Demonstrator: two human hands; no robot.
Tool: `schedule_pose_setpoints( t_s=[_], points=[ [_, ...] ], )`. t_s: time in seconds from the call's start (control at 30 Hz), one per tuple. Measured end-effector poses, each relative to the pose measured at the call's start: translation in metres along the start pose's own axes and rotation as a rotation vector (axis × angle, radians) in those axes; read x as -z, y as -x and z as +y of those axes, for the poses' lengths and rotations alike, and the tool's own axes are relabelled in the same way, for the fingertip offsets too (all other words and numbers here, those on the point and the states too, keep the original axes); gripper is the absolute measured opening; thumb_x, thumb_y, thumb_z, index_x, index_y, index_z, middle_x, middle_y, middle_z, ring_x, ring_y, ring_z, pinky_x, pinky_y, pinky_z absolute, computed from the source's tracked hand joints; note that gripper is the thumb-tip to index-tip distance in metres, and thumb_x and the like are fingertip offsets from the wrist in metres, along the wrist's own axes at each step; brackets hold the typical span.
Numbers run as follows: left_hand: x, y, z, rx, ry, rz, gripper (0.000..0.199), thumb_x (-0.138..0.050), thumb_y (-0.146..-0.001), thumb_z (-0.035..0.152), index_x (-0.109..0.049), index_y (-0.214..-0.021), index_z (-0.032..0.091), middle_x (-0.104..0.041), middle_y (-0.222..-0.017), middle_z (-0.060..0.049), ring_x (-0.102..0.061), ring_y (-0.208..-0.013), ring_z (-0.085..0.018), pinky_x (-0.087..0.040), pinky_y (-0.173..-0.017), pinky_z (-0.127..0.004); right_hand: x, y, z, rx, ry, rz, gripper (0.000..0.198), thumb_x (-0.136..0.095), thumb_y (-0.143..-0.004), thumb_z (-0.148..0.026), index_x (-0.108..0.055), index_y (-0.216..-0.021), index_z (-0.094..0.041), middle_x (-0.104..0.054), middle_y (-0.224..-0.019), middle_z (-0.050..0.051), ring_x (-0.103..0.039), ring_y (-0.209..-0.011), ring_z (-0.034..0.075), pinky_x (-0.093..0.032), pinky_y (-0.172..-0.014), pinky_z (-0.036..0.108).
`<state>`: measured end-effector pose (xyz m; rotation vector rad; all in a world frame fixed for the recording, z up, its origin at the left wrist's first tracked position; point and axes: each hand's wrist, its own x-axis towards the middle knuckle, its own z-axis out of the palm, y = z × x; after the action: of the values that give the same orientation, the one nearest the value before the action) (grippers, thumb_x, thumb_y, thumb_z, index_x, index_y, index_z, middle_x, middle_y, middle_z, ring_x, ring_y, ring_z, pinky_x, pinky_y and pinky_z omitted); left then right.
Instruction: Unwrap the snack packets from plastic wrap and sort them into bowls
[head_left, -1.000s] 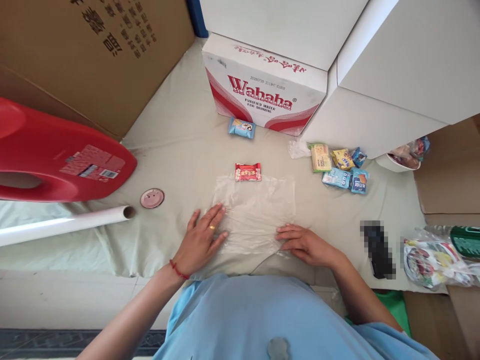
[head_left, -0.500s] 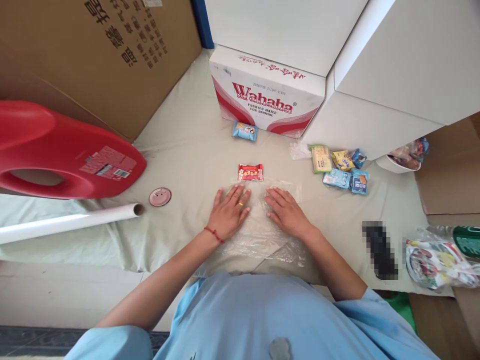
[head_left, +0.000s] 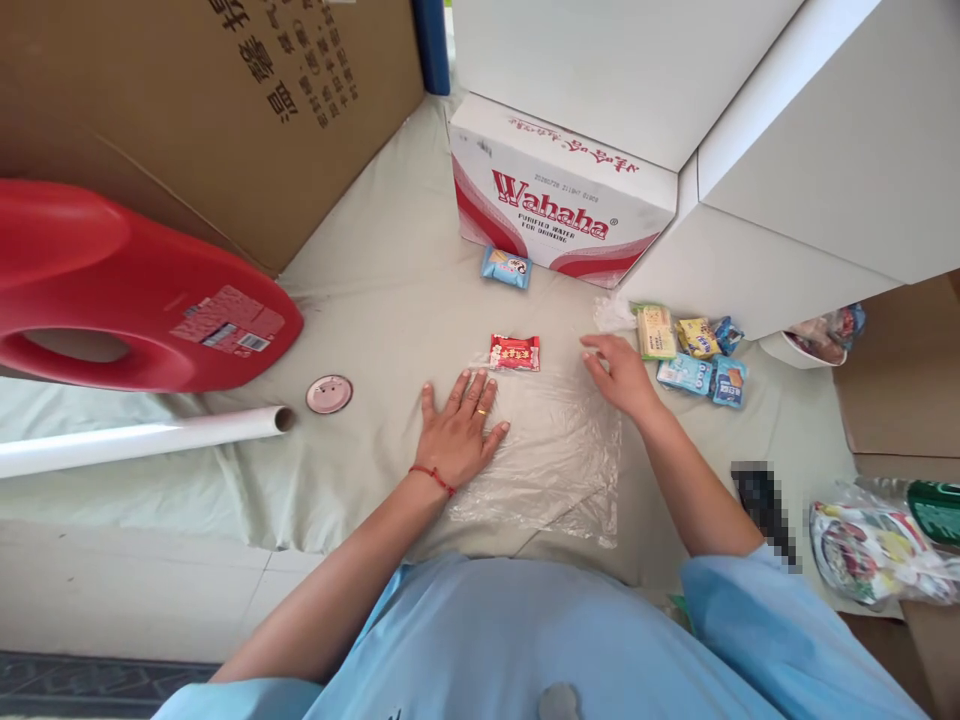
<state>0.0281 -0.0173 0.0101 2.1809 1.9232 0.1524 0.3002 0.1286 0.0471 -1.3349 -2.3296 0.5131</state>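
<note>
Clear plastic film (head_left: 559, 455) lies wrinkled at the frame's center, my left hand (head_left: 454, 430) flat over its left edge, fingers spread; my right hand (head_left: 624, 375), index finger and thumb apart, pinching nothing, is near its upper right corner. Flattening such thin film probably calls for one light anchoring palm and gentle outward strokes; a hard drag could bunch it. At its top edge, a red packet (head_left: 515, 353) bears Chinese characters. Upper center, a white box (head_left: 562, 195) reads "Wahaha" and "Purified Water for Drinking."
</note>
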Motion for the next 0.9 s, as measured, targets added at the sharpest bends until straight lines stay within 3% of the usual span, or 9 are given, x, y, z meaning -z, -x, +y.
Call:
schedule_pose_setpoints(
  t_s=[0.1,0.23,0.3,0.4,0.5,0.63,0.77,0.83,0.9],
  points=[
    [0.000,0.000,-0.001,0.000,0.002,0.006,0.069,-0.033,-0.106,0.055,-0.025,-0.167,0.025,-0.025,-0.174,-0.009,-0.020,-0.162,-0.034,0.001,-0.126,-0.074,-0.019,-0.072,-0.008,0.040,0.102,-0.059,0.046,-0.054,-0.098,-0.032,-0.062,-0.140,-0.015,-0.068,-0.134,0.019,-0.060,-0.125,0.035,-0.044,-0.114,0.057],
    [0.000,0.001,-0.002,-0.006,-0.004,0.005,0.070,-0.032,-0.105,0.058,-0.026,-0.167,0.025,-0.025,-0.174,-0.009,-0.020,-0.163,-0.033,0.000,-0.127,-0.074,-0.059,-0.152,-0.023,0.010,0.159,-0.077,0.068,-0.065,-0.090,-0.027,-0.048,-0.154,-0.011,-0.044,-0.160,0.021,-0.045,-0.142,0.038,-0.036,-0.121,0.054],
    [0.000,0.001,-0.003,-0.009,-0.010,0.010,0.071,-0.031,-0.105,0.060,-0.026,-0.167,0.025,-0.026,-0.174,-0.009,-0.020,-0.163,-0.033,-0.001,-0.127,-0.074,-0.074,-0.176,-0.028,-0.012,0.161,-0.092,0.070,-0.066,-0.089,-0.025,-0.047,-0.155,-0.010,-0.043,-0.162,0.020,-0.045,-0.143,0.037,-0.036,-0.122,0.052],
    [-0.001,0.002,-0.003,-0.009,-0.016,0.019,0.071,-0.030,-0.105,0.061,-0.025,-0.167,0.026,-0.027,-0.174,-0.009,-0.019,-0.163,-0.033,-0.002,-0.127,-0.074,-0.081,-0.185,-0.030,-0.033,0.149,-0.074,0.054,-0.056,-0.096,-0.024,-0.054,-0.149,-0.014,-0.057,-0.151,0.018,-0.051,-0.136,0.036,-0.042,-0.116,0.052],
    [-0.002,0.002,-0.003,-0.005,-0.008,0.031,0.071,-0.030,-0.105,0.060,-0.026,-0.167,0.025,-0.025,-0.174,-0.009,-0.018,-0.163,-0.032,0.000,-0.127,-0.072,-0.068,-0.162,-0.027,-0.088,0.057,0.028,0.043,-0.047,-0.103,-0.035,-0.060,-0.139,-0.016,-0.070,-0.129,0.018,-0.062,-0.120,0.036,-0.051,-0.104,0.053],
    [-0.002,0.001,-0.001,0.019,0.021,0.028,0.072,-0.032,-0.105,0.061,-0.030,-0.166,0.022,-0.018,-0.175,-0.011,-0.019,-0.163,-0.031,0.003,-0.128,-0.071,-0.029,-0.092,-0.021,-0.172,-0.316,0.119,0.050,-0.046,-0.102,-0.058,-0.063,-0.130,-0.020,-0.074,-0.093,0.008,-0.070,-0.077,0.024,-0.059,-0.075,0.039],
    [0.000,0.000,-0.001,0.027,0.041,0.009,0.071,-0.032,-0.105,0.059,-0.031,-0.166,0.022,-0.016,-0.176,-0.013,-0.020,-0.163,-0.032,0.001,-0.126,-0.073,0.000,-0.011,-0.022,-0.270,-0.641,-0.088,0.047,-0.052,-0.099,-0.064,-0.068,-0.116,-0.023,-0.065,-0.071,-0.002,-0.060,-0.056,0.015,-0.054,-0.057,0.029],
    [0.001,-0.001,-0.001,0.026,0.045,0.002,0.068,-0.031,-0.106,0.055,-0.030,-0.166,0.022,-0.018,-0.175,-0.014,-0.021,-0.163,-0.033,0.000,-0.126,-0.074,0.002,0.021,-0.030,-0.254,-0.657,-0.282,0.046,-0.052,-0.100,-0.062,-0.069,-0.116,-0.023,-0.065,-0.071,-0.002,-0.061,-0.058,0.015,-0.054,-0.056,0.028],
    [0.001,-0.001,-0.001,0.027,0.042,0.003,0.066,-0.029,-0.107,0.051,-0.031,-0.166,0.022,-0.019,-0.175,-0.014,-0.021,-0.162,-0.034,-0.001,-0.126,-0.074,-0.002,0.043,-0.040,-0.183,-0.522,-0.376,0.044,-0.051,-0.102,-0.058,-0.070,-0.120,-0.022,-0.071,-0.084,0.002,-0.067,-0.069,0.017,-0.058,-0.064,0.031]
  ],
)
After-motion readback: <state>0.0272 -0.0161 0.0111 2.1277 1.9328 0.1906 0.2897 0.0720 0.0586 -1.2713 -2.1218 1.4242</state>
